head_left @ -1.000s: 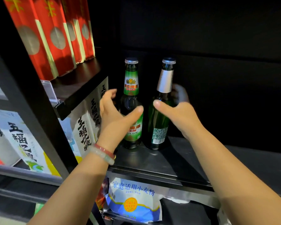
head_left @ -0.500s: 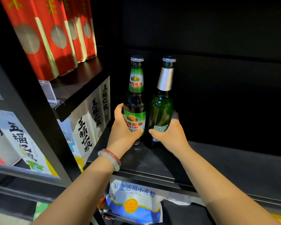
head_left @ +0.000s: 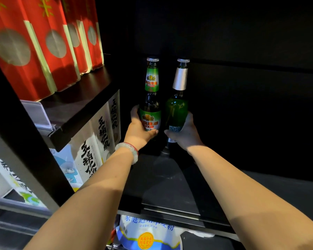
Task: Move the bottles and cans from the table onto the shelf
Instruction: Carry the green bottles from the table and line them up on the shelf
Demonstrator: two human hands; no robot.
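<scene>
Nearest, at 6 o'clock below the shelf lip: a blue-and-white flour bag (head_left: pixel 148 233) with a yellow round seal, lying on the tier beneath.

Both forearms reach up and inward from 7 and 5 o'clock. A pale bead bracelet (head_left: pixel 127 150) with a red band sits on the left wrist.

The dark shelf board (head_left: pixel 170 186) runs out bare toward 3 o'clock; plenty of room there, I'd judge, for more bottles.

Left hand (head_left: pixel 138 129): fingers curled round the lower body of the green-labelled beer bottle (head_left: pixel 150 105), thumb across the front label. Right hand (head_left: pixel 185 133): wrapped round the base of the silver-foil-necked green bottle (head_left: pixel 177 105), thumb forward.

Both bottles upright, caps on, just beside each other near the back left corner of the shelf, about centre of view. Bases hidden by hands and shadow; cannot tell if they rest on the board or hang just above it.

Low grips, close to the base, probably to keep the tall bottles steady and slide them into line against the back wall.

At 9 o'clock, the next bay: white bags with black brush lettering (head_left: pixel 101 130). At 10–11 o'clock, one tier up: red cartons with grey discs (head_left: pixel 43 42).

No cans and no table in view.
</scene>
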